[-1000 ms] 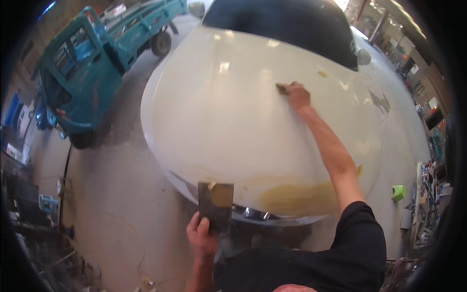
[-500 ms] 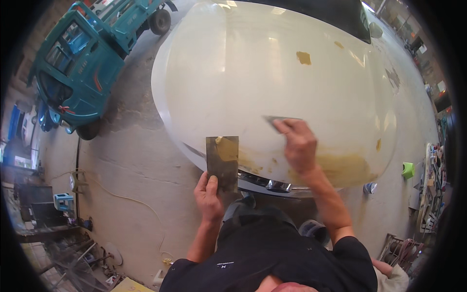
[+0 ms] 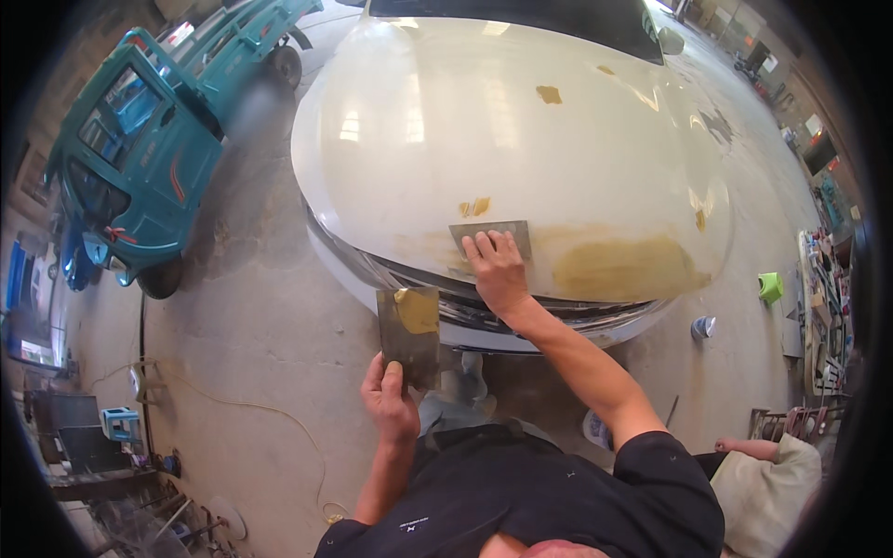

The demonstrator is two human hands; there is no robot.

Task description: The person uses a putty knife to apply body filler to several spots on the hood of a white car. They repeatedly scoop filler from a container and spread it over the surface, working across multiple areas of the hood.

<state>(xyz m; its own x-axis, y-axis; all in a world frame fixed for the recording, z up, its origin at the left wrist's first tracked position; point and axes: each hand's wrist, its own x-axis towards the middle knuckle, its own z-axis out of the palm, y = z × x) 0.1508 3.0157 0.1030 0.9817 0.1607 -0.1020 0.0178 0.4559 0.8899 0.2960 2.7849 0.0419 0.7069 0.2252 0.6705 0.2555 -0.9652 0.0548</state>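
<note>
My left hand (image 3: 391, 402) grips the lower end of a dark rectangular putty board (image 3: 406, 349), thumb on its face. A lump of mustard-yellow body filler (image 3: 417, 311) lies on the board's upper part. My right hand (image 3: 500, 272) has its fingers closed over a flat grey putty spreader (image 3: 511, 232), which is against the front part of the white car hood (image 3: 419, 139). Just beyond the spreader sit two small filler dabs (image 3: 475, 207). To its right spreads a wide smoothed filler patch (image 3: 628, 267).
A teal three-wheeled truck (image 3: 139, 177) stands at the left. Right of the car are a green container (image 3: 770, 287) and a small can (image 3: 703, 327) on the floor. Another person's beige clothing (image 3: 772, 493) shows at lower right. A hose (image 3: 279, 414) trails across the floor.
My right hand has moved left, bringing the spreader down against the hood's front. Small filler dabs now show beyond it. The view has shifted, and more of another person shows at lower right.
</note>
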